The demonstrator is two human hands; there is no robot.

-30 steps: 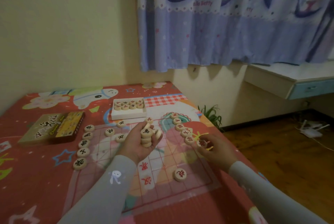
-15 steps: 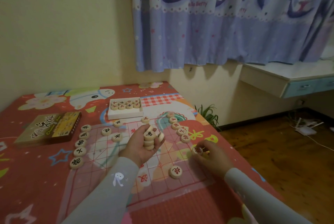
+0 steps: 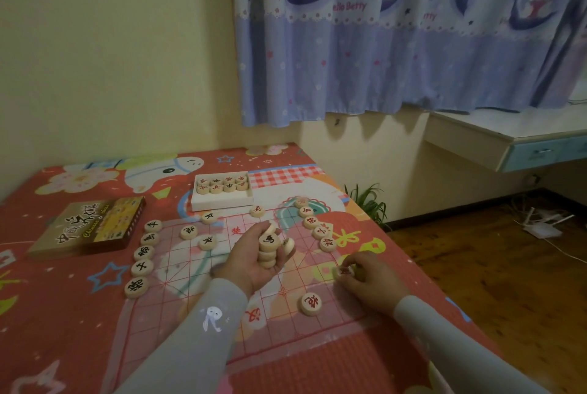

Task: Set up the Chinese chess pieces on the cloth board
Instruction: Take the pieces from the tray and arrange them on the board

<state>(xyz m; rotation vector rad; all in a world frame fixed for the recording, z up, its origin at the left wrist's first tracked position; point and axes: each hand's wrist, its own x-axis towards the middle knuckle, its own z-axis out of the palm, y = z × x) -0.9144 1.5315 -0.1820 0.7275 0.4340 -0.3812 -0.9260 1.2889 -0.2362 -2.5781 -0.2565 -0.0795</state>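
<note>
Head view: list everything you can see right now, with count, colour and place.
Cloth board: one, pink with red grid, on the red bedspread.
Black pieces: five in a row on the board's left edge, three more near its far side.
Red pieces: five in a row on the right, one alone near.
Tray: one, white, beyond the board, holding eight pieces.
Box: one, brown, left.
Curtain: blue, behind.
Plant: green, floor.
Left hand: holds a stack of pieces.
Right hand: pinches one piece at the board.
</note>
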